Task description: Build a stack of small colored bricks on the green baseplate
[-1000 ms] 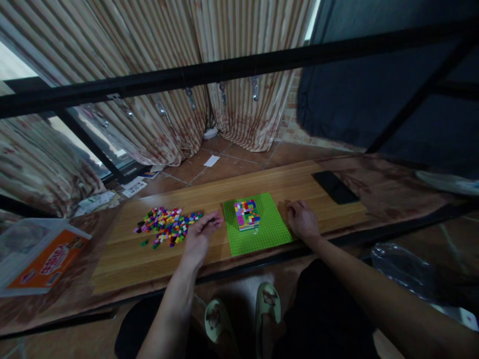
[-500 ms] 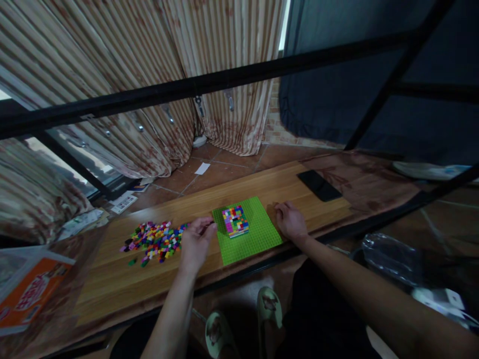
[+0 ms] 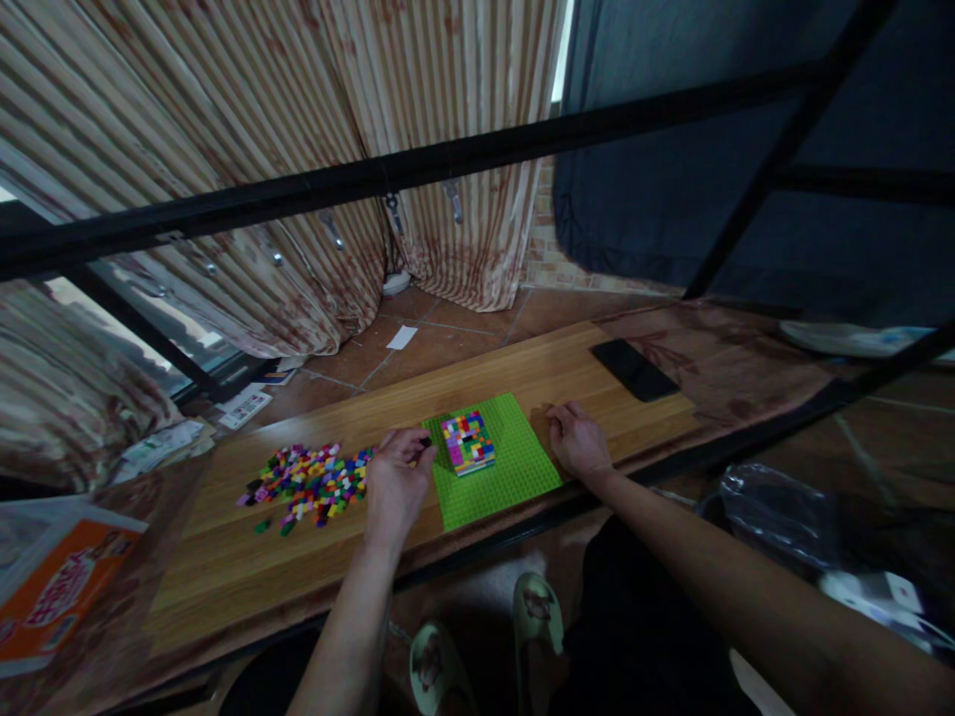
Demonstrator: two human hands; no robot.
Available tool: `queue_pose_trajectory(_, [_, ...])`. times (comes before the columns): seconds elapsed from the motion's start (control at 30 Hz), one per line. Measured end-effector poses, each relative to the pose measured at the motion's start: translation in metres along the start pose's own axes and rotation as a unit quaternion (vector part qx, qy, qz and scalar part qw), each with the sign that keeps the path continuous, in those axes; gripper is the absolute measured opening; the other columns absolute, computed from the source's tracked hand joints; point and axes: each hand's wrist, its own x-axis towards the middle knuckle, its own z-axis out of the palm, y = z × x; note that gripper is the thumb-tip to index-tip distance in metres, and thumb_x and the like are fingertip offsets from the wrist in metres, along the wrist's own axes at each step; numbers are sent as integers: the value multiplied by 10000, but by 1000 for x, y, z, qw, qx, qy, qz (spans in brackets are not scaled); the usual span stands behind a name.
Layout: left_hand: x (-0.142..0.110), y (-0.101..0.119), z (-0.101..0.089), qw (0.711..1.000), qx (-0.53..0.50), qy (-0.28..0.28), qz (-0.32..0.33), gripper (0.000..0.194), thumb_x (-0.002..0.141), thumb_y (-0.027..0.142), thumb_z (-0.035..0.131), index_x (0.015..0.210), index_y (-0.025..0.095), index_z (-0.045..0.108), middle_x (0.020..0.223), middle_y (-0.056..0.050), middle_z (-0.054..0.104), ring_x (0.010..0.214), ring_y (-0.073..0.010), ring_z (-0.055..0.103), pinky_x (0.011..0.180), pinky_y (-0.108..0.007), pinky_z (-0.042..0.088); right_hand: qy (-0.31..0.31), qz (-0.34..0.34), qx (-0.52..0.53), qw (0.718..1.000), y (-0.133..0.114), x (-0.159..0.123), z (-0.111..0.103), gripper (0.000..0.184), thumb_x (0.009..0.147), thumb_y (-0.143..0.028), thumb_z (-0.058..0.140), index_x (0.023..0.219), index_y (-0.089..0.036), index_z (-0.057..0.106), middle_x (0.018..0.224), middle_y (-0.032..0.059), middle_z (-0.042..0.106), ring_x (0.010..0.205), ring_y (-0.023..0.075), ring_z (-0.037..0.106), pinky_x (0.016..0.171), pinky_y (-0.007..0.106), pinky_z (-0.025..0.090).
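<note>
Between the thumb and fingers of my left hand [image 3: 401,477] is a small black brick [image 3: 425,442], at the left edge of the green baseplate [image 3: 514,472]. On that plate stands a block of multicoloured bricks [image 3: 468,443], built up in layers, with several colours on its top face. To the left of my hand, a loose pile of small coloured bricks [image 3: 317,482] is spread on the wooden board. My right hand [image 3: 580,441] rests on the board just right of the baseplate, its fingers curled in and no object visible in them.
The wooden board [image 3: 216,567] carries a black phone [image 3: 634,369] at its right. A dark metal bar [image 3: 477,149] crosses above the far side. An orange-labelled box [image 3: 64,597] stands at the left, and a clear plastic bag [image 3: 776,512] lies at the right.
My left hand has shifted slightly right, toward the block of bricks, and the black brick in its fingers shows more clearly. My right hand stays in place.
</note>
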Motion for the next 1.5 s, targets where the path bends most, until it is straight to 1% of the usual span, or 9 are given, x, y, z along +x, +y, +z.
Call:
queue_pose_trajectory(0.33, [2, 5, 0, 996, 85, 16, 16, 126, 767, 241, 596, 849, 204, 685, 843, -34, 654, 693, -143, 622, 682, -263, 516, -3, 6, -7, 1000, -2, 0, -2, 243, 869, -173, 423, 956, -174, 650, 922, 88, 630, 780, 192, 575, 708, 287, 414])
queue_pose_trajectory(0.5, [1, 7, -3, 992, 118, 19, 35, 216, 850, 296, 524, 939, 207, 699, 941, -55, 712, 743, -165, 648, 713, -282, 500, -6, 5, -3, 1000, -1, 0, -1, 260, 877, -174, 415, 984, -168, 652, 952, 94, 632, 787, 194, 579, 722, 291, 418])
queue_pose_trajectory(0.63, [0, 12, -4, 992, 124, 24, 7, 258, 878, 309, 485, 970, 197, 699, 933, -66, 741, 748, -183, 666, 724, -289, 493, -7, 6, -7, 1000, 1, 0, 2, 249, 863, -178, 433, 979, -170, 653, 944, 95, 631, 786, 197, 575, 717, 292, 421])
queue_pose_trajectory(0.9, [4, 5, 6, 998, 45, 29, -36, 225, 867, 340, 499, 891, 184, 660, 824, -67, 728, 766, -185, 670, 708, -275, 483, 1, -1, 4, 1000, 1, 0, 1, 239, 868, -170, 430, 965, -170, 648, 950, 98, 635, 806, 200, 582, 752, 295, 431])
queue_pose_trajectory(1.0, [6, -3, 16, 995, -65, 30, -75, 229, 838, 363, 536, 863, 172, 661, 817, -60, 723, 762, -173, 665, 703, -266, 488, -5, 2, 1, 1000, -1, 0, -2, 239, 875, -171, 426, 969, -165, 646, 954, 100, 632, 813, 199, 584, 754, 291, 429])
queue_pose_trajectory(1.07, [8, -7, 22, 982, -143, 50, -114, 257, 801, 389, 582, 857, 158, 678, 793, -47, 713, 733, -157, 650, 672, -250, 481, -8, 4, 0, 1000, -2, 0, -3, 239, 876, -167, 426, 974, -164, 644, 959, 98, 631, 823, 198, 584, 757, 287, 427])
queue_pose_trajectory(1.17, [9, -8, 29, 964, -203, 83, -153, 300, 733, 413, 655, 846, 141, 710, 722, -17, 687, 651, -119, 594, 615, -222, 448, -11, 4, 2, 1000, -2, 0, -4, 245, 882, -164, 417, 978, -163, 643, 966, 97, 633, 834, 200, 586, 768, 288, 425])
queue_pose_trajectory(1.33, [10, -4, 37, 958, -208, 86, -180, 287, 708, 411, 672, 787, 140, 725, 602, 19, 621, 546, -87, 506, 541, -203, 394, -8, 8, -1, 1000, -2, 0, -4, 249, 876, -161, 426, 991, -158, 647, 963, 100, 639, 817, 204, 587, 749, 293, 422])
queue_pose_trajectory(1.5, [10, -10, 45, 971, -159, 80, -163, 243, 735, 374, 628, 747, 146, 713, 566, 25, 583, 513, -92, 486, 512, -206, 382, -7, 9, 3, 1000, -3, 0, -4, 262, 887, -165, 415, 993, -162, 654, 951, 99, 641, 812, 202, 584, 749, 292, 420])
